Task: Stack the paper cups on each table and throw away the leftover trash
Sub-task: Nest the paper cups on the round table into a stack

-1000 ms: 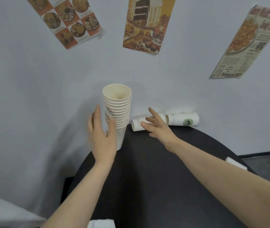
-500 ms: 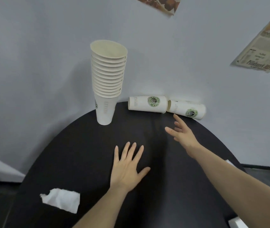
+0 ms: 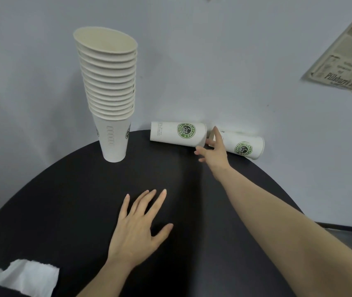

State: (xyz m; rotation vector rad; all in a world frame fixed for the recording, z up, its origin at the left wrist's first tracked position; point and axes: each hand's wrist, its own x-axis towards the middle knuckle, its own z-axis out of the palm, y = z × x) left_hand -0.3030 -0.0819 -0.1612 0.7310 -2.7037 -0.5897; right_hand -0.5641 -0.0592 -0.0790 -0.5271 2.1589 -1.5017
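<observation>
**Loose cups by the wall, reach in progress**

Round black table [image 3: 68, 202] pushed up against a pale wall [image 3: 224, 61], a printed poster [image 3: 340, 67] taped at upper right. At the table's far edge, two paper cups on their sides, end to end: the nearer cup [image 3: 178, 133] and the farther cup [image 3: 242, 145], both touching or nearly touching the wall. Right hand [image 3: 212, 150] spread open at the gap between them, fingertips at the nearer cup's rim, nothing gripped yet. Left hand [image 3: 137, 229] flat and open on the tabletop, empty. Tall stack of cups [image 3: 108, 86] upright at far left, leaning a little. Crumpled napkin [image 3: 27, 279] at the near left edge.

Probably very light, thin-walled, easily crushed and prone to rolling; best taken lightly around the body near the stiffer rolled rim.
</observation>
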